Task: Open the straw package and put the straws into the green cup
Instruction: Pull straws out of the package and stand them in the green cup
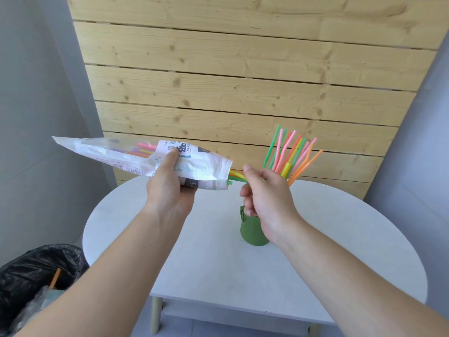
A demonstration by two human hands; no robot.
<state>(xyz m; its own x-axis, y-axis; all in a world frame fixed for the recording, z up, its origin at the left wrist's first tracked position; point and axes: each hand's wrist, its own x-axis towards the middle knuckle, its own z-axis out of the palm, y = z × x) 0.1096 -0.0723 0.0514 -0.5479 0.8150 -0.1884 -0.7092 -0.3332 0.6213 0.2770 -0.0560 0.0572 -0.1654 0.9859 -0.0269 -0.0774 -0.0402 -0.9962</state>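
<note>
Two hands grip package and straws above white table, plank wall behind

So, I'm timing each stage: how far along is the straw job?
Done: the straw package is open. In hand: left hand holds it, right hand grips a bunch of straws above the green cup. Left: more straws still poke from the bag.

Bright even daylight, wide-angle edge warp
</note>
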